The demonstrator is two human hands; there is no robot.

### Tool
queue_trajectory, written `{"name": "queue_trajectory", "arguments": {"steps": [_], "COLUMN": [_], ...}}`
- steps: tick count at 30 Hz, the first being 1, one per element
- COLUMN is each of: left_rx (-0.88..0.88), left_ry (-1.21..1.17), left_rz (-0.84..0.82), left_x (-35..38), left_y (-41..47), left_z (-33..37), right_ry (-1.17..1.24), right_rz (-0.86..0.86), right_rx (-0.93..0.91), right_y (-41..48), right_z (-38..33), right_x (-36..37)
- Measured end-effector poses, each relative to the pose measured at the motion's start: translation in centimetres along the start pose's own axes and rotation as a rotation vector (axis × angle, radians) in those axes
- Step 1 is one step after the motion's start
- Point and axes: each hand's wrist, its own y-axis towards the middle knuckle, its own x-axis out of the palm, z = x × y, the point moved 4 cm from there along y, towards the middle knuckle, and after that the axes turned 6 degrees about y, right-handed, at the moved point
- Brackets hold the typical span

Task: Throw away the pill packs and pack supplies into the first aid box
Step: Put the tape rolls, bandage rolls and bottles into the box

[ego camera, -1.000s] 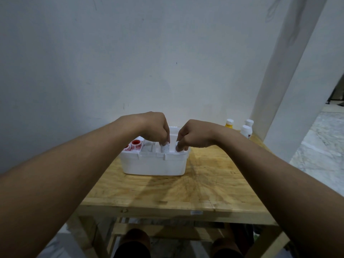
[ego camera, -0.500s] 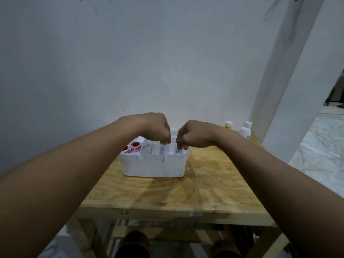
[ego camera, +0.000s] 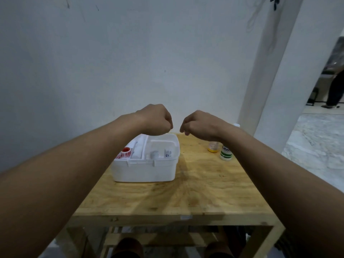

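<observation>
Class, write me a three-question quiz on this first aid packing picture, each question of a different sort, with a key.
1. True or false: the box has its lid on.
2. The bottles stand on which side of the box: (a) left, (b) right, (c) in front?
3. What colour is the tape roll in the box?

Key: 1 false, it is open. 2 (b). 3 red and white.

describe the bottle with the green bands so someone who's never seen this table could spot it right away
Start at the wooden table and find the white first aid box. To the right of the box, near the table's right edge, stand two small bottles. The bottle with the green bands is the nearer one, white with green stripes, whereas its neighbour, the yellow-bottomed bottle, has a yellow base.
</observation>
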Motion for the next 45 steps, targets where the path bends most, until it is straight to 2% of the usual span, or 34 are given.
{"name": "queue_trajectory", "arguments": {"steps": [8,12,16,21,25,28,31,37,45], "left_rx": [0.102,0.088,0.009,-0.153,-0.305,-0.360,-0.346,-0.260,-0.187], "left_ry": [-0.076,-0.144,-0.199,-0.281,-0.424,-0.562,-0.638,-0.637,-0.612], "left_rz": [0.119,0.104,0.058,0.033,-0.015,-0.082,-0.105,0.041,0.117], "left_x": [1.1,3.4,6.3,9.5,11.6,12.7,13.4,14.0,11.6], "left_y": [4.4,7.3,9.8,11.9,12.7,13.0,13.2,13.8,13.1], "left_z": [6.3,9.4,11.3,11.6,11.0,10.8,11.0,11.4,12.6], "right_ry": [-0.086,-0.120,-0.044,0.071,0.190,0.188,0.219,0.222,0.143], "right_rz": [0.211,0.285,0.350,0.345,0.316,0.305,0.303,0.330,0.336], "right_rx": [0.107,0.158,0.191,0.208,0.255,0.229,0.193,0.162,0.130], "right_y": [-1.9,-2.5,-2.9,-3.0,-2.2,-1.7,-1.4,-1.3,-2.0], "right_z": [5.8,9.4,13.2,16.8,19.0,19.5,19.8,20.1,19.2], "right_x": [-4.9,-6.1,-5.9,-4.4,-3.1,-2.8,-2.7,-3.0,-3.6]}}
